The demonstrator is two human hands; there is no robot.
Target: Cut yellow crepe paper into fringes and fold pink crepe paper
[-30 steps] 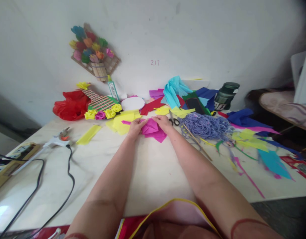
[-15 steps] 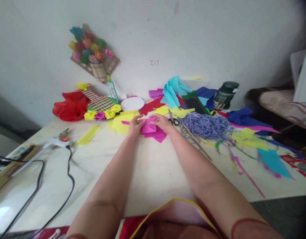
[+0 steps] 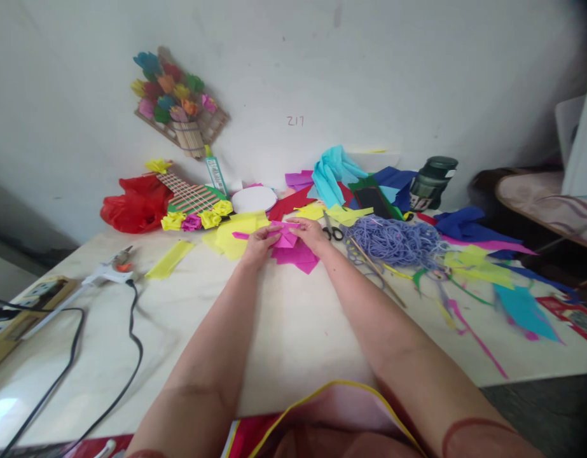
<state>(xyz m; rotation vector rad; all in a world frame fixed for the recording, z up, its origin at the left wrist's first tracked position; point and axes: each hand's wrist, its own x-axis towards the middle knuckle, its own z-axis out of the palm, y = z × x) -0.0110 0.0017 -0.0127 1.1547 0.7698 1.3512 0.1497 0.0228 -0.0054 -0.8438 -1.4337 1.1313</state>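
Observation:
A folded magenta paper piece (image 3: 285, 236) is held up between my two hands over the table. My left hand (image 3: 259, 243) pinches its left side, and my right hand (image 3: 310, 234) grips the right side with thumb and fingers. Below it, more magenta paper (image 3: 300, 259) lies flat on the table. Left of my left hand a narrow magenta strip (image 3: 240, 235) rests on yellow paper sheets (image 3: 231, 238). Black-handled scissors (image 3: 332, 233) lie just right of my right hand.
A white glue gun (image 3: 109, 273) with a black cord lies at left by a power strip (image 3: 40, 296). Bundled purple cord (image 3: 395, 242) and a wooden stick (image 3: 381, 275) are at right. Behind stand a dark green jar (image 3: 431, 183) and a flower-decorated craft (image 3: 193, 198).
The magenta paper's fold has shifted between my fingers, and its lower edge sits a little higher. Both hands have barely moved; the things around are unchanged.

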